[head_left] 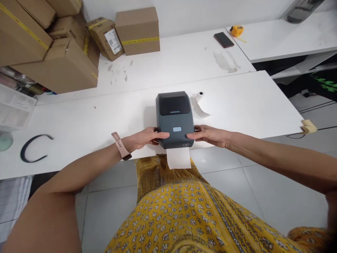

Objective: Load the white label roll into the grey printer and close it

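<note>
A dark grey label printer [174, 117] stands at the near edge of the white table [237, 102]. A blank white label [178, 158] hangs out of its front slot over the table edge. My left hand [144, 137] grips the printer's left front corner, thumb on top. My right hand [209, 135] holds the right front corner the same way. A small paper roll [199, 95] with a loose strip lies just behind the printer on the right.
Cardboard boxes [60, 45] are stacked at the back left. A phone [223, 39] and a yellow tape measure [236, 30] lie at the far right. A black curved mark [33, 149] is on the table at left. A second white table [289, 31] stands at right.
</note>
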The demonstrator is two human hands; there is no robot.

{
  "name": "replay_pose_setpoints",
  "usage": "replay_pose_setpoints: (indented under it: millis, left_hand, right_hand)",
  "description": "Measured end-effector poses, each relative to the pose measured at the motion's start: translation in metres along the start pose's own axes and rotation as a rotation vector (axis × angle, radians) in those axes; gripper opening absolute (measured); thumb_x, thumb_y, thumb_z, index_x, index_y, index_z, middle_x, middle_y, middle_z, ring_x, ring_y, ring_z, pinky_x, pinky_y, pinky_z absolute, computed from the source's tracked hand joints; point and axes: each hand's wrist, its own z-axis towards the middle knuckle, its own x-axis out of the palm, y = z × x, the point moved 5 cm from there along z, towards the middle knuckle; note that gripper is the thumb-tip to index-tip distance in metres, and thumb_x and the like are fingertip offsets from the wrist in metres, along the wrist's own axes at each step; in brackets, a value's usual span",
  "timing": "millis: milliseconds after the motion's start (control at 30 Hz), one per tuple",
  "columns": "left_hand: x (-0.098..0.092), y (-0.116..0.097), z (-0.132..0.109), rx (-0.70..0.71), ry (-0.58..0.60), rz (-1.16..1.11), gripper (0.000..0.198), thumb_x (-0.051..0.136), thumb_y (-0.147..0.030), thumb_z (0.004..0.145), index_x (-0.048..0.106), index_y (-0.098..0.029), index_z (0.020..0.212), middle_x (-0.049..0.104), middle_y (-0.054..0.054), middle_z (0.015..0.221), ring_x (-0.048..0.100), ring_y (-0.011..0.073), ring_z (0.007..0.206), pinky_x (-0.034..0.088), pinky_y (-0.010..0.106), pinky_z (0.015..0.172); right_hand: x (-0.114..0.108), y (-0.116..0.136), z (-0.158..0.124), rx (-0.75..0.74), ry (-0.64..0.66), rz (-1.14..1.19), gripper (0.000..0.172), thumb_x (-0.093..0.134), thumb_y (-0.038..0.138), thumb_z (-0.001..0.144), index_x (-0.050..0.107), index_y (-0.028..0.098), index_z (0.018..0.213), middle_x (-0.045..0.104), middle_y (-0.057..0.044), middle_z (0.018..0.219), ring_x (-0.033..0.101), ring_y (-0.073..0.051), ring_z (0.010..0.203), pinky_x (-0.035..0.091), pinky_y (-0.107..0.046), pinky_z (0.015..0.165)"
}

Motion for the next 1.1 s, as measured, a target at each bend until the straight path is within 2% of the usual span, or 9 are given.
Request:
replay_pose_setpoints:
  millis: [133, 300, 567, 667, 800, 867, 933, 1000, 1100]
  left_hand:
    - [0.0, 0.001, 0.0, 0.009, -0.041, 0.003, 0.051, 0.091, -0.039, 0.066, 0.082, -0.018, 0.111, 0.08, 0.019, 0.108, 0.073, 0.0309, 0.096, 0.056, 0.041, 0.079]
    - [0.003, 0.004, 0.001, 0.073, -0.012, -0.059, 0.049, 0.09, -0.035, 0.069, 0.081, -0.02, 0.115, 0.08, 0.015, 0.113, 0.073, 0.0286, 0.096, 0.055, 0.035, 0.075]
    - [0.004, 0.006, 0.0, 0.138, -0.048, -0.108, 0.038, 0.087, -0.035, 0.075, 0.08, -0.019, 0.108, 0.078, 0.011, 0.106, 0.069, 0.024, 0.089, 0.051, 0.03, 0.07]
    - [0.01, 0.018, -0.006, 0.201, -0.102, -0.142, 0.044, 0.087, -0.041, 0.076, 0.077, -0.018, 0.113, 0.077, 0.013, 0.11, 0.069, 0.0271, 0.098, 0.053, 0.033, 0.077]
    - [0.03, 0.063, -0.028, 0.337, -0.361, -0.303, 0.062, 0.085, -0.052, 0.078, 0.066, -0.019, 0.127, 0.07, 0.017, 0.13, 0.064, 0.0298, 0.121, 0.053, 0.04, 0.097]
    - [0.045, 0.086, -0.038, 0.342, -0.433, -0.314, 0.065, 0.084, -0.057, 0.078, 0.063, -0.018, 0.125, 0.071, 0.015, 0.121, 0.068, 0.0252, 0.106, 0.056, 0.037, 0.088]
    - [0.061, 0.1, -0.042, 0.269, -0.401, -0.249, 0.055, 0.08, -0.063, 0.079, 0.067, -0.017, 0.107, 0.071, 0.009, 0.1, 0.065, 0.0189, 0.084, 0.054, 0.032, 0.073]
    - [0.073, 0.102, -0.04, 0.213, -0.319, -0.209, 0.051, 0.078, -0.066, 0.079, 0.069, -0.016, 0.09, 0.066, 0.004, 0.083, 0.059, 0.015, 0.071, 0.05, 0.029, 0.066]
    - [0.084, 0.096, -0.032, 0.184, -0.222, -0.263, 0.052, 0.081, -0.065, 0.076, 0.069, -0.015, 0.074, 0.062, 0.002, 0.07, 0.053, 0.0125, 0.064, 0.044, 0.028, 0.063]
  right_hand:
    - [-0.002, -0.001, -0.001, -0.022, 0.003, -0.024, 0.054, 0.086, 0.05, 0.079, 0.076, 0.021, 0.124, 0.082, -0.013, 0.118, 0.077, -0.028, 0.106, 0.063, -0.051, 0.098]
    - [0.003, -0.006, -0.006, 0.156, -0.065, 0.061, 0.061, 0.091, 0.048, 0.073, 0.074, 0.022, 0.126, 0.077, -0.014, 0.131, 0.071, -0.035, 0.121, 0.052, -0.062, 0.113]
    - [0.01, -0.007, -0.014, 0.142, -0.179, 0.138, 0.065, 0.09, 0.052, 0.069, 0.073, 0.022, 0.123, 0.075, -0.014, 0.133, 0.071, -0.036, 0.12, 0.052, -0.062, 0.113]
    - [0.022, -0.02, -0.011, -0.007, -0.249, 0.155, 0.068, 0.085, 0.056, 0.075, 0.068, 0.024, 0.133, 0.07, -0.014, 0.143, 0.066, -0.035, 0.13, 0.051, -0.06, 0.116]
    - [0.053, -0.047, -0.011, -0.311, -0.659, 0.174, 0.079, 0.059, 0.065, 0.093, 0.036, 0.031, 0.161, 0.038, -0.008, 0.172, 0.04, -0.029, 0.157, 0.039, -0.056, 0.127]
    - [0.07, -0.057, -0.013, -0.354, -0.835, 0.12, 0.074, 0.046, 0.062, 0.101, 0.026, 0.033, 0.165, 0.029, -0.007, 0.176, 0.033, -0.027, 0.162, 0.034, -0.057, 0.13]
    - [0.077, -0.052, -0.017, -0.481, -0.945, 0.005, 0.066, 0.04, 0.059, 0.104, 0.027, 0.037, 0.165, 0.026, -0.003, 0.177, 0.028, -0.027, 0.163, 0.028, -0.059, 0.132]
    - [0.076, -0.036, -0.023, -0.662, -0.947, -0.167, 0.056, 0.036, 0.059, 0.106, 0.04, 0.043, 0.16, 0.035, 0.002, 0.173, 0.027, -0.027, 0.163, 0.024, -0.06, 0.133]
    - [0.067, -0.014, -0.026, -0.794, -0.795, -0.432, 0.05, 0.028, 0.057, 0.108, 0.059, 0.047, 0.145, 0.057, 0.004, 0.157, 0.031, -0.029, 0.161, 0.024, -0.063, 0.132]
